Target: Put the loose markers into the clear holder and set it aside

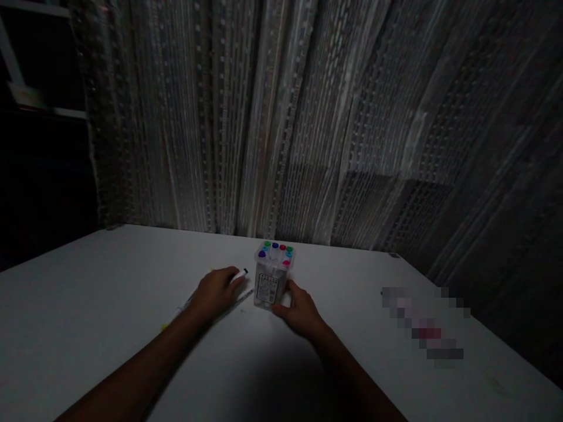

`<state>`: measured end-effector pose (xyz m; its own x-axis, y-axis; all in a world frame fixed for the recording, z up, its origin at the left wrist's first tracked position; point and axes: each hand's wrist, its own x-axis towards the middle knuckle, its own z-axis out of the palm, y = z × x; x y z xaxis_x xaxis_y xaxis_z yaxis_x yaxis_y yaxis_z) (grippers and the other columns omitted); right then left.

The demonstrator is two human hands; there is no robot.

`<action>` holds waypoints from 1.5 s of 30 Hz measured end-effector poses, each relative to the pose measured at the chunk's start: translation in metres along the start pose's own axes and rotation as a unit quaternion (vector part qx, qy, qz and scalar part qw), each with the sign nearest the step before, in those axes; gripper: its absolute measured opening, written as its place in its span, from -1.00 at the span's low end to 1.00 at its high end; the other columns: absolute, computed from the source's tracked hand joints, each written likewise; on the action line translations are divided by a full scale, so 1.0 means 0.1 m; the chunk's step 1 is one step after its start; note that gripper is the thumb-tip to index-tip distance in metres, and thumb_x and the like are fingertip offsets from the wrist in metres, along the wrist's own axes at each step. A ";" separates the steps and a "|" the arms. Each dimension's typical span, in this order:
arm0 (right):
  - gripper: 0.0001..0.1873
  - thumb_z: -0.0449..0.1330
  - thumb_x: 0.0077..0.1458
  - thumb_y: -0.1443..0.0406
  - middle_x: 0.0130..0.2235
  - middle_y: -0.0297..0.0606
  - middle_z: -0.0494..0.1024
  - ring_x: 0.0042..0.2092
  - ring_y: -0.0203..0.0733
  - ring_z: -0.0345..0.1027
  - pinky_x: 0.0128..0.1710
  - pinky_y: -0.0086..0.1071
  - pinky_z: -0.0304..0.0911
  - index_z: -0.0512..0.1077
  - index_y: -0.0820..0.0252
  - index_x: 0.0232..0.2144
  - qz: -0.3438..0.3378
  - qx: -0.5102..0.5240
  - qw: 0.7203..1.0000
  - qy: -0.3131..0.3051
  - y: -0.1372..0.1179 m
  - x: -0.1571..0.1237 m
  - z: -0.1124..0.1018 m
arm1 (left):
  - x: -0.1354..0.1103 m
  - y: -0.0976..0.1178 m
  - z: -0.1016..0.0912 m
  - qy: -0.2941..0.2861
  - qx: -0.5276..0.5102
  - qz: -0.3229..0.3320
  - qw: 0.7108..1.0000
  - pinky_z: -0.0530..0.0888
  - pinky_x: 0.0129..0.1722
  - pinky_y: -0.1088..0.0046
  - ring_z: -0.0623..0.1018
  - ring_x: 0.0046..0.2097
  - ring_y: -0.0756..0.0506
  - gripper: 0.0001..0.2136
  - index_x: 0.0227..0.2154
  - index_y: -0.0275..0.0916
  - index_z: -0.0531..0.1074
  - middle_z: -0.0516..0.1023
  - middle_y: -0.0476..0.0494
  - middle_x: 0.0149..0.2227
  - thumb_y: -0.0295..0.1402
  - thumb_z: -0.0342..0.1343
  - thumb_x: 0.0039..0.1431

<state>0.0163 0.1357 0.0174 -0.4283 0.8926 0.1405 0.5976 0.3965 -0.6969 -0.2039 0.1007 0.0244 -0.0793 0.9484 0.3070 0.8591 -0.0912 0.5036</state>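
Observation:
A clear plastic marker case (269, 281) stands upright on the white table, with several coloured marker caps (277, 248) showing at its top and a printed label on its front. My right hand (301, 309) grips the lower right side of the case, thumb at the front and fingers around the side. To the left of the case, my left hand (217, 291) is closed on a white marker with a black end (241, 274), held low over the table. A thin pen-like stick (244, 298) lies between my left hand and the case.
On the white table (109, 281), something yellow (164, 326) shows beside my left forearm, mostly hidden. A blurred-out patch (422, 325) covers some item on the right. A striped, shiny curtain (264, 117) hangs behind the table's far edge.

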 end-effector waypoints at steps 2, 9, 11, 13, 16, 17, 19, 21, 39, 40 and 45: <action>-0.44 0.25 -0.18 0.26 -0.08 -0.18 0.48 -0.10 -0.03 0.37 -0.15 -0.27 0.22 0.30 0.20 -0.05 0.002 -0.006 1.000 0.000 0.00 0.00 0.00 | 0.00 0.00 -0.04 0.050 -0.042 0.000 0.998 0.27 -0.33 0.46 0.47 -0.32 -0.08 -0.62 -0.29 -0.26 0.44 0.52 -0.14 -0.35 -0.10 -0.16 0.16; -0.44 0.25 -0.18 0.24 -0.07 -0.17 0.47 -0.08 -0.04 0.36 -0.17 -0.31 0.21 0.31 0.18 -0.05 0.004 -0.005 1.000 0.008 0.02 -0.02 -0.01 | -0.05 0.36 -0.65 0.286 -0.170 0.056 0.941 0.33 -0.49 0.56 0.41 -0.49 0.03 -0.72 -0.43 -0.29 0.35 0.45 -0.04 -0.50 -0.13 -0.01 0.11; -0.41 0.26 -0.18 0.21 -0.08 -0.16 0.48 -0.09 -0.03 0.36 -0.20 -0.31 0.20 0.30 0.17 -0.03 0.008 -0.015 1.000 0.005 0.02 -0.03 -0.02 | -0.08 0.61 -0.91 0.377 -0.230 0.097 0.892 0.36 -0.50 0.58 0.40 -0.52 0.06 -0.77 -0.33 -0.28 0.31 0.49 -0.05 -0.45 -0.19 0.07 0.08; -0.40 0.25 -0.18 0.20 -0.09 -0.17 0.48 -0.11 -0.04 0.37 -0.23 -0.33 0.20 0.30 0.16 -0.02 0.004 -0.018 1.000 0.005 0.02 -0.03 -0.03 | -0.08 0.86 -1.11 0.407 -0.292 0.150 0.852 0.39 -0.53 0.56 0.39 -0.57 0.06 -0.77 -0.31 -0.26 0.25 0.51 -0.05 -0.44 -0.25 0.10 0.05; -0.43 0.24 -0.17 0.22 -0.07 -0.18 0.47 -0.11 -0.05 0.36 -0.23 -0.34 0.19 0.30 0.14 -0.03 -0.004 -0.018 1.000 0.009 0.02 -0.04 -0.04 | 0.00 1.11 -1.16 0.299 -0.321 0.170 0.882 0.42 -0.53 0.53 0.47 -0.52 0.01 -0.73 -0.30 -0.26 0.25 0.54 -0.10 -0.41 -0.23 0.13 0.01; -0.43 0.24 -0.17 0.22 -0.07 -0.18 0.47 -0.10 -0.05 0.36 -0.23 -0.33 0.19 0.30 0.14 -0.04 -0.003 -0.020 1.000 0.010 0.02 -0.04 -0.04 | 0.05 1.15 -1.12 0.254 -0.314 0.168 0.900 0.42 -0.52 0.53 0.48 -0.51 0.00 -0.73 -0.30 -0.26 0.26 0.53 -0.10 -0.43 -0.22 0.13 0.00; -0.43 0.24 -0.18 0.21 -0.05 -0.18 0.46 -0.09 -0.03 0.36 -0.21 -0.32 0.19 0.31 0.14 -0.04 0.001 -0.023 1.000 0.011 0.01 -0.05 -0.04 | 0.15 1.14 -0.97 0.168 -0.281 0.154 0.932 0.41 -0.50 0.53 0.47 -0.50 0.00 -0.72 -0.31 -0.28 0.31 0.51 -0.07 -0.47 -0.20 0.13 -0.02; -0.43 0.24 -0.18 0.20 -0.05 -0.19 0.46 -0.08 -0.03 0.36 -0.20 -0.32 0.19 0.31 0.13 -0.04 -0.001 -0.025 1.000 0.014 0.01 -0.06 -0.04 | 0.26 1.08 -0.80 0.123 -0.251 0.133 0.951 0.40 -0.46 0.51 0.47 -0.46 -0.02 -0.70 -0.30 -0.30 0.35 0.47 -0.05 -0.50 -0.18 0.13 -0.03; -0.43 0.23 -0.16 0.14 -0.07 -0.13 0.47 -0.09 0.03 0.37 -0.19 -0.26 0.21 0.31 0.18 -0.05 -0.021 -0.047 0.999 0.008 0.05 -0.07 -0.04 | 0.52 0.87 -0.39 0.007 -0.004 0.128 0.992 0.33 -0.26 0.42 0.41 -0.19 -0.11 -0.66 -0.18 -0.28 0.48 0.41 -0.17 -0.16 -0.22 0.05 0.01; -0.43 0.23 -0.16 0.14 -0.08 -0.13 0.47 -0.09 0.03 0.37 -0.19 -0.27 0.21 0.31 0.18 -0.06 -0.021 -0.049 0.999 0.008 0.05 -0.07 -0.03 | 0.52 0.87 -0.39 0.008 -0.008 0.125 0.992 0.33 -0.25 0.42 0.41 -0.17 -0.11 -0.66 -0.19 -0.28 0.48 0.41 -0.17 -0.16 -0.22 0.06 0.00; -0.41 0.23 -0.16 0.08 -0.08 -0.12 0.48 -0.10 0.05 0.37 -0.20 -0.26 0.22 0.31 0.19 -0.05 -0.017 -0.057 0.998 0.007 0.04 -0.07 -0.02 | 0.49 0.88 -0.40 0.018 -0.024 0.130 0.991 0.32 -0.23 0.40 0.41 -0.20 -0.10 -0.65 -0.21 -0.28 0.48 0.43 -0.16 -0.19 -0.17 0.05 0.01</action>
<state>0.0232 0.1311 0.0150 -0.4413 0.8805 0.1734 0.6556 0.4483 -0.6076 -0.1519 0.1266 0.1158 0.1220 0.8797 0.4595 0.8281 -0.3455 0.4416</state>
